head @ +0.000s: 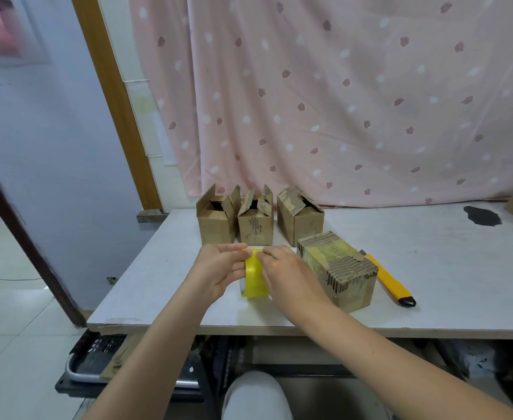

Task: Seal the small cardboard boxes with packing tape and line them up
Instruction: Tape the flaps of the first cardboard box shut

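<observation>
Tape roll (253, 275), yellow, stands on edge above the near part of the counter (431, 268), held between both hands. Left hand (219, 269) grips the roll from the left, fingers curled around its rim. Right hand (282, 272) covers the right side, fingertips pinching at the roll's top edge; whether a free tape end is lifted cannot be determined.

Closed box (338, 272) lies just to the right of the right hand, its top bearing tape. Three open boxes stand in a row behind the hands: left box (216, 224), middle box (256, 227), right box (302, 221), all with flaps raised. Utility knife (390, 280), yellow, lies on the counter just right of the closed box.
</observation>
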Demonstrator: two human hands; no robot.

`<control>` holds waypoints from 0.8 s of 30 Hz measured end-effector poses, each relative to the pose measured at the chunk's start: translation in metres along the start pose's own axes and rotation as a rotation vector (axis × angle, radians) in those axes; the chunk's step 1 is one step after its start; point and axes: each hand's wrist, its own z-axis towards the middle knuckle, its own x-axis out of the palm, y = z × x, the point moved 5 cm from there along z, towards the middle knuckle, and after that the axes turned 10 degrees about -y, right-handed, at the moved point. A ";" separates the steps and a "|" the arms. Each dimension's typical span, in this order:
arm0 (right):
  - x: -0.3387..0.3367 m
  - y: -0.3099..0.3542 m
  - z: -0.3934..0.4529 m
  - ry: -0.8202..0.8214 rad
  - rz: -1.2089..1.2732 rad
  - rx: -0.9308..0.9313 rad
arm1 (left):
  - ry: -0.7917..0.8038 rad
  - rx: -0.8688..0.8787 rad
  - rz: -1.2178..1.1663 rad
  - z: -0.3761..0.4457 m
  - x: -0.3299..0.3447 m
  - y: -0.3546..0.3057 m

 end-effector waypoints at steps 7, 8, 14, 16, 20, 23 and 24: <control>-0.003 -0.004 -0.006 0.070 -0.017 0.047 | -0.109 0.351 0.544 0.008 0.000 -0.008; -0.003 -0.008 -0.007 0.072 -0.035 0.076 | -0.130 0.410 0.658 0.010 0.001 -0.008; -0.023 -0.028 -0.001 -0.022 -0.016 0.167 | 0.010 0.591 1.153 0.025 0.008 0.011; -0.028 -0.035 0.002 -0.035 -0.058 0.161 | 0.123 0.623 1.200 0.023 0.014 0.015; -0.032 -0.046 0.004 -0.036 -0.051 0.194 | 0.248 0.596 1.272 0.028 0.017 0.019; -0.034 -0.051 0.003 -0.046 -0.043 0.197 | 0.291 0.590 1.278 0.028 0.015 0.021; -0.034 -0.053 0.002 -0.046 -0.042 0.200 | 0.297 0.593 1.262 0.028 0.014 0.021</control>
